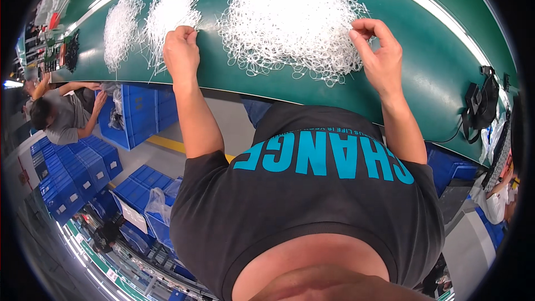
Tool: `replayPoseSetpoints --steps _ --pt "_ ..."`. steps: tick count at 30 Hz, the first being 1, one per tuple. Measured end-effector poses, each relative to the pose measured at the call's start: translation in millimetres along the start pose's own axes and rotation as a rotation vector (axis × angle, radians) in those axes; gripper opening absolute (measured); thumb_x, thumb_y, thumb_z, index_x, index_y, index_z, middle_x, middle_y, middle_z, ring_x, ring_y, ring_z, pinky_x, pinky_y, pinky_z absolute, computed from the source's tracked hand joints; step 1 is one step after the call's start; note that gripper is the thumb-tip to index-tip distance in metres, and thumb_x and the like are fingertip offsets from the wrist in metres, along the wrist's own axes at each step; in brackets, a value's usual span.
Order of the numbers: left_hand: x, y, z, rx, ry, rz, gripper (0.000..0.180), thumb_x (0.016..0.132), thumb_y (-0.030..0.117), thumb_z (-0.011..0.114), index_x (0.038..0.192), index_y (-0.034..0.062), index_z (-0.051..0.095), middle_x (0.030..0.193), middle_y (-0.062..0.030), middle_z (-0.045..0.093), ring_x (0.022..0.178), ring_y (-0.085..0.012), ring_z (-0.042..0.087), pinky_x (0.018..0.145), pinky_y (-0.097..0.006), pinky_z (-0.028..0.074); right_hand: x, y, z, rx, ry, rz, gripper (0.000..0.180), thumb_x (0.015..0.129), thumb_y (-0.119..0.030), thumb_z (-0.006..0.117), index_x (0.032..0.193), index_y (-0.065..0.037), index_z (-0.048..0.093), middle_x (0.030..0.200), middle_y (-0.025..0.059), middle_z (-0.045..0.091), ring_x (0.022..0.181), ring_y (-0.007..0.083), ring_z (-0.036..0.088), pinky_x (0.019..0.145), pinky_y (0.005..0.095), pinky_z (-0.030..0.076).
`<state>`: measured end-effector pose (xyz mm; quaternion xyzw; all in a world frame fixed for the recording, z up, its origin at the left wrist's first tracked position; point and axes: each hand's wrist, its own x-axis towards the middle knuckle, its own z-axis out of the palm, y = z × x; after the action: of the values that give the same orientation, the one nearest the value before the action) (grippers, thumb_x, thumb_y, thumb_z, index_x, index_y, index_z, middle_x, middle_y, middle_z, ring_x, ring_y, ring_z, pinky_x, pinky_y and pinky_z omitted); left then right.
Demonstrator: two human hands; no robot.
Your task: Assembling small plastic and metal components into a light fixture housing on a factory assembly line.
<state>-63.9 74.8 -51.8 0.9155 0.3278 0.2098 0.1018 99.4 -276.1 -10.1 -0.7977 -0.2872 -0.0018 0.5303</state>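
A large heap of thin white looped plastic ties [290,19] lies on the green tabletop in front of me. To its left is a smaller pile of white ties [173,5], many of them lined up lengthwise. My left hand [181,53] is closed at the near right edge of that pile, its fingertips bent down against the ties; what they hold is hidden. At the right edge of the large heap, my right hand [383,58] pinches with thumb and forefinger. Whatever is between those fingertips is too small to make out.
Another narrow pile of white ties [121,30] lies farther left on the green table [429,56]. A black strap with a buckle [482,103] rests at the right. Blue crates [142,114] stand below the left edge, where another person [67,111] works.
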Motion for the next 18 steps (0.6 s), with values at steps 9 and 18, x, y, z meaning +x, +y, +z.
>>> replayPoseSetpoints --steps 9,18 --pt "9.3 11.5 -1.1 0.106 -0.107 0.055 0.008 0.086 0.012 0.068 0.093 0.0073 0.068 0.087 -0.0146 0.063 0.080 -0.0352 0.062 0.072 -0.044 0.049 0.8 -0.1 1.6 -0.030 -0.026 -0.035 0.012 0.084 -0.006 0.071 0.094 -0.001 0.067 0.087 0.0070 0.068 0.078 0.0171 0.065 0.073 0.0294 0.052" --pt "7.9 25.2 -23.9 -0.949 0.089 -0.125 0.010 0.097 0.008 0.060 0.099 -0.0014 0.060 0.082 -0.0054 0.061 0.065 -0.0075 0.051 0.059 -0.022 0.043 3.2 -18.1 11.0 0.019 -0.027 -0.200 0.014 0.081 -0.004 0.071 0.094 -0.003 0.066 0.086 0.0087 0.067 0.077 0.0198 0.064 0.071 0.0309 0.051"
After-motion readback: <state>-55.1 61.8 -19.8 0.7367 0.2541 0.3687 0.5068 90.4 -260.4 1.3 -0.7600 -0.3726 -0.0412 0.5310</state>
